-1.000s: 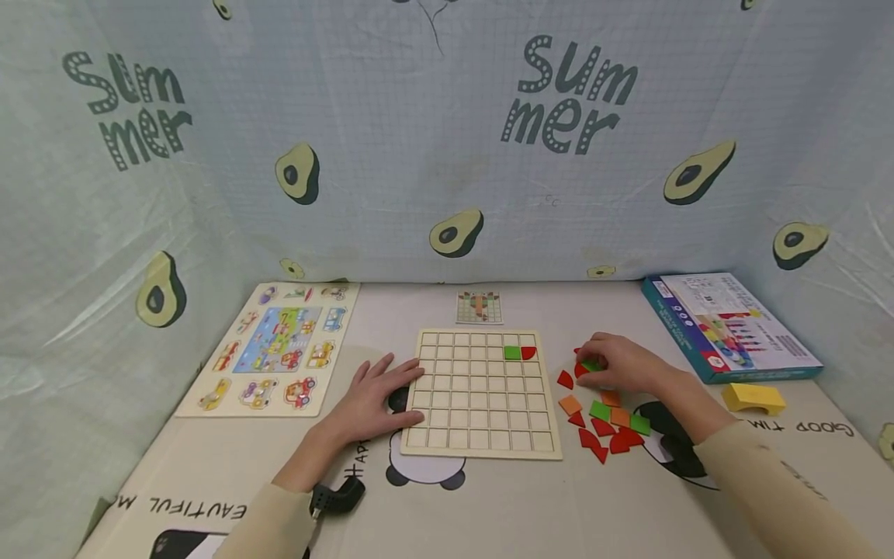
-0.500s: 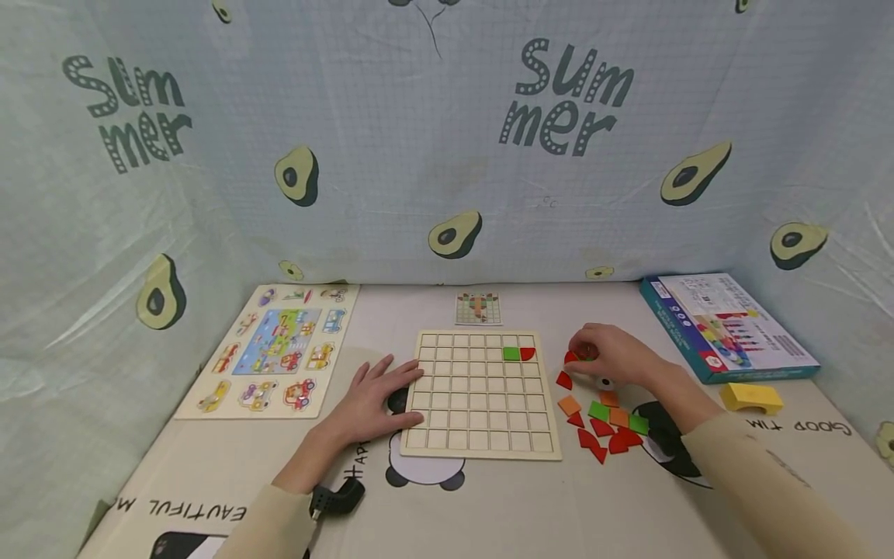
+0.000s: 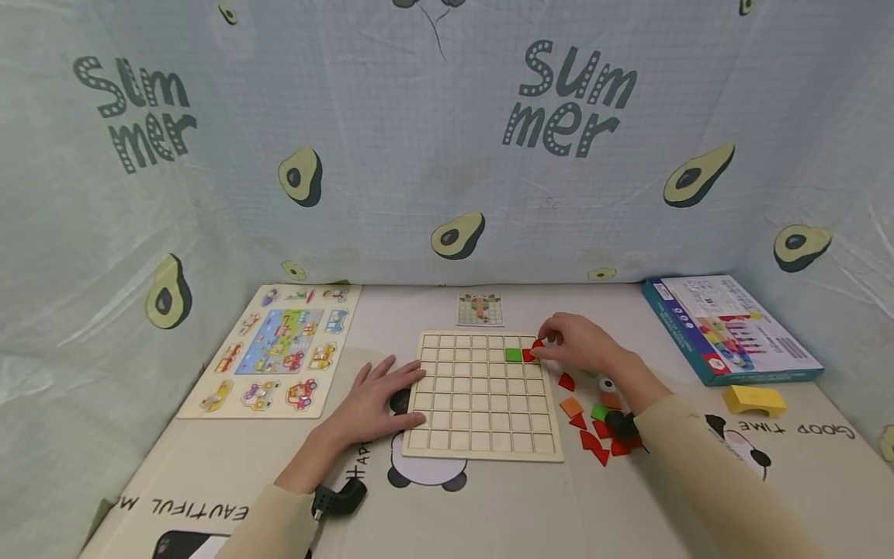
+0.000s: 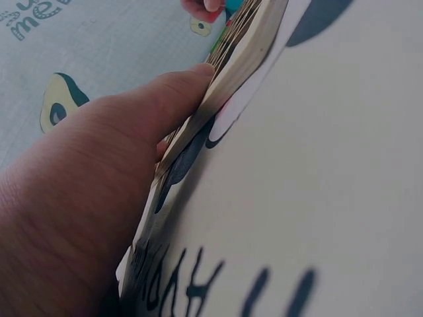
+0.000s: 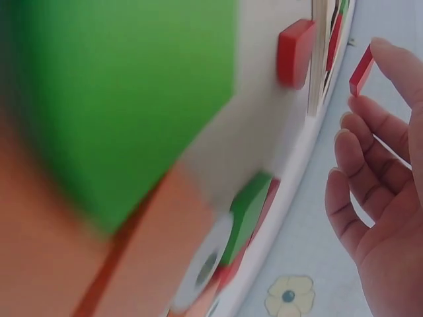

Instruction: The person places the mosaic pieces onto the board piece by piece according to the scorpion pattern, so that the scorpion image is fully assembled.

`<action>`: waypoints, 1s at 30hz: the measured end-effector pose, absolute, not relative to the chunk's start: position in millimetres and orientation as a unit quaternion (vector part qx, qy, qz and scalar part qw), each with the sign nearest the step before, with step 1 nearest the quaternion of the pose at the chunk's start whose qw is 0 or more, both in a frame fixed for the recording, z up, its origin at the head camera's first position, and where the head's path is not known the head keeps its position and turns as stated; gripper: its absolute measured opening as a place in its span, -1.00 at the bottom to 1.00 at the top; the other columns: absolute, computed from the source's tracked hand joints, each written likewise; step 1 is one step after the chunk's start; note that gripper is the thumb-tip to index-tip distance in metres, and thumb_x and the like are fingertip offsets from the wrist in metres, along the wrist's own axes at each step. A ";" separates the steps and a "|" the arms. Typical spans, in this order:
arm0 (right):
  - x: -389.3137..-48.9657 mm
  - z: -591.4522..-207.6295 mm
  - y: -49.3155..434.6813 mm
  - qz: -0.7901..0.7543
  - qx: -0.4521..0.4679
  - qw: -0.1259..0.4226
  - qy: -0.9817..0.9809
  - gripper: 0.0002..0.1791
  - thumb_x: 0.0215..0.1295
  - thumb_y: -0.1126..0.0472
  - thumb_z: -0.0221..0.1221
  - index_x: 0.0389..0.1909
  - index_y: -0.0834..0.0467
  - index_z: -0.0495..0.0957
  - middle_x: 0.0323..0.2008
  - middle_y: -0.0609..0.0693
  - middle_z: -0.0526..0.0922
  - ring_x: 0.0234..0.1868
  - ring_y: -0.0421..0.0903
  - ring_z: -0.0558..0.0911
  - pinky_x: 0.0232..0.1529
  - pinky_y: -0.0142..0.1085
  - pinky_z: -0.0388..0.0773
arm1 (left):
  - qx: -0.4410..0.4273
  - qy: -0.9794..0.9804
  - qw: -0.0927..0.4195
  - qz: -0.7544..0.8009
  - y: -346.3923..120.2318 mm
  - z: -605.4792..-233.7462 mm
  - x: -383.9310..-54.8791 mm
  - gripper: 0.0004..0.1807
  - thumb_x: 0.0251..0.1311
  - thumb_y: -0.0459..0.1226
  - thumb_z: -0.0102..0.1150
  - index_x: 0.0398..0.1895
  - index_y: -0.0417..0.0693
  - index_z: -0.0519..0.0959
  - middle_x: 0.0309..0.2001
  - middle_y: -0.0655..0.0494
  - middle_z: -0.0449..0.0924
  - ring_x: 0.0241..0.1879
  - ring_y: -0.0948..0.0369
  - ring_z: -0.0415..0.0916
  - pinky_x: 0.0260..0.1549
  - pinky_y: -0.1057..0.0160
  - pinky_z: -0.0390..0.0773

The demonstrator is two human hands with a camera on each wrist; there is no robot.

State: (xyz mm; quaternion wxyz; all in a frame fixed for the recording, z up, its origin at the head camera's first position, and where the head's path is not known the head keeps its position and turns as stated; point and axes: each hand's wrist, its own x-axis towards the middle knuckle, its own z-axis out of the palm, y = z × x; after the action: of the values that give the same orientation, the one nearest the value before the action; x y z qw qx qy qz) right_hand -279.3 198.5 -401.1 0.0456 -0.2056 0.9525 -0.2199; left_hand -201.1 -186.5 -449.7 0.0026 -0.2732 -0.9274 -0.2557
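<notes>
My right hand (image 3: 580, 341) pinches a small flat red piece (image 5: 361, 70) between thumb and index finger, over the top right corner of the wooden grid board (image 3: 480, 400). Its other fingers are loosely bent in the right wrist view. Just below the held piece, a red quarter-circle piece (image 3: 528, 355) lies in a grid cell, partly covered by the fingers. Beside it sits a green square (image 3: 513, 355). My left hand (image 3: 373, 400) rests at the board's left edge with fingers spread, its thumb (image 4: 178, 92) on the rim.
Loose red, green and orange pieces lie right of the board, among them an orange square (image 3: 571, 407). Behind the board is a small pattern card (image 3: 479, 310). A picture puzzle (image 3: 202, 396) is at left; a boxed set (image 3: 733, 326) and yellow arch block (image 3: 754, 400) are at right.
My right hand has moved left from the loose pieces to the board's top right corner, carrying a red piece. The left hand has stayed at the board's edge.
</notes>
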 end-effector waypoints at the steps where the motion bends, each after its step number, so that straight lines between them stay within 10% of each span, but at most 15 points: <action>1: -281.3 -401.8 196.4 -0.222 -0.207 0.044 0.952 -0.63 0.25 -0.03 0.40 -0.13 0.18 0.68 -0.26 -0.04 0.62 -0.25 -0.05 0.54 -0.14 -0.15 0.58 | -0.273 -0.928 0.003 -0.255 -186.4 -449.8 -201.1 -0.18 0.17 0.22 0.28 0.45 0.08 0.44 0.50 0.13 0.25 0.54 -0.15 -0.10 0.40 -0.36 -0.23; 30: -301.9 -403.5 157.2 -0.178 -0.183 0.067 0.964 -0.60 0.27 -0.07 0.37 -0.22 0.22 0.66 -0.40 -0.04 0.59 -0.38 -0.08 0.50 -0.29 -0.21 0.54 | -0.270 -0.929 -0.006 -0.254 -184.4 -448.4 -198.3 -0.19 0.18 0.21 0.28 0.45 0.07 0.44 0.50 0.12 0.25 0.55 -0.14 -0.11 0.41 -0.34 -0.23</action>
State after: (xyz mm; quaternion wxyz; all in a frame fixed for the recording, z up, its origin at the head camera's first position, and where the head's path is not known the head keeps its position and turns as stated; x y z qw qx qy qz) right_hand -301.9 157.2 -403.5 0.0672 -0.1828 0.9645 -0.1784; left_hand -198.3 -184.4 -448.4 -0.0056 -0.2703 -0.9286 -0.2544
